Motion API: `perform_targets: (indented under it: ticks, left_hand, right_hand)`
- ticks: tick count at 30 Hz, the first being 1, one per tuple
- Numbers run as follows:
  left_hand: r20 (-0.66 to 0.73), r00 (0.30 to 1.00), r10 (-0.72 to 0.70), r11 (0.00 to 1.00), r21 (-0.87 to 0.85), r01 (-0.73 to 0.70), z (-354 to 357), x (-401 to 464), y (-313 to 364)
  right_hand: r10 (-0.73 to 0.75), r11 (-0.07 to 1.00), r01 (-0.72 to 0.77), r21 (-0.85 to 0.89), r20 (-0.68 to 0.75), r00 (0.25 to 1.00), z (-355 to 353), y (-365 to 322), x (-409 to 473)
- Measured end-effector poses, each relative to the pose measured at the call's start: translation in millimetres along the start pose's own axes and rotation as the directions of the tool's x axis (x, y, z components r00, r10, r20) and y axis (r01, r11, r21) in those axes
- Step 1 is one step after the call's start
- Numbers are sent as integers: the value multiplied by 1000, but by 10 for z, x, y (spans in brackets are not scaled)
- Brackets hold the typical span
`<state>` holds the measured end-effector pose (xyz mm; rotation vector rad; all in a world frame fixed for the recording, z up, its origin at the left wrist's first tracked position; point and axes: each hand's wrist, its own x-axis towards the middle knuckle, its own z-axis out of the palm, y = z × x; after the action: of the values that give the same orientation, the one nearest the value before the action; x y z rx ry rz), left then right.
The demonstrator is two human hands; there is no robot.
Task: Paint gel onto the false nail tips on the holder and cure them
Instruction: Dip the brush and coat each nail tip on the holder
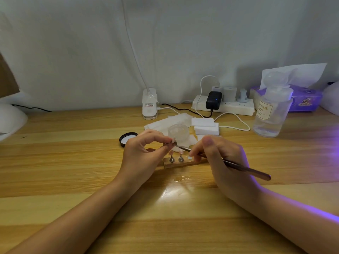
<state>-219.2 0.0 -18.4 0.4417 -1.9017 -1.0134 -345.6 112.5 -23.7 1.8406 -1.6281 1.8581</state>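
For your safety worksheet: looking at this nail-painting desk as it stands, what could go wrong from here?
1. The open gel jar stands right behind the working hands; the left hand could tip it.
2. Purple light spills in from the right; it may harden gel on the brush in the right hand.

A clear plastic pump bottle (271, 110) at the right of the wooden desk carries a cream label with a thin dark border. The word "NAIL" can be read on it in capitals; smaller lines beneath are too blurred to read. A small sticker on the white lamp clamp (149, 104) is illegible.
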Motion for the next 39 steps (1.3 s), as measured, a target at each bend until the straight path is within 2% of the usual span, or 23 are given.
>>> perform_targets:
  ticks: [4,10,16,20,24,28,31,36,39]
  left_hand:
    - [5,1000,-2,1000,-1,2,7,5,-2]
    - [10,1000,-1,1000,-12,2,6,3,-4]
    - [10,1000,-10,1000,-9,10,8,0,2]
    - [18,1000,-15,1000,-6,15,7,2,-3]
    - [13,1000,-20,1000,0,20,5,-2,-2]
    - [21,1000,-12,1000,2,12,3,-5,13]
    - [21,1000,-17,1000,4,17,6,-5,14]
    - [25,1000,-17,1000,0,17,-2,-3,13]
    - [13,1000,-20,1000,-15,20,8,-5,22]
  right_hand:
    - [12,999,-11,51,-15,1000,-13,-7,-5]
    - [12,996,-12,-83,2,1000,2,18,15]
    - [-46,999,46,3,-16,999,4,26,-6]
    - [-38,999,37,-30,-46,998,-10,13,7]
    - [-44,994,44,-104,6,999,-3,19,21]
    - [-66,997,65,-46,-19,998,-4,13,8]
    - [-52,999,52,-5,-40,998,-6,6,3]
    - [-6,995,6,-103,-7,1000,-12,11,15]
    - [-11,997,11,-82,-1,1000,-5,13,10]
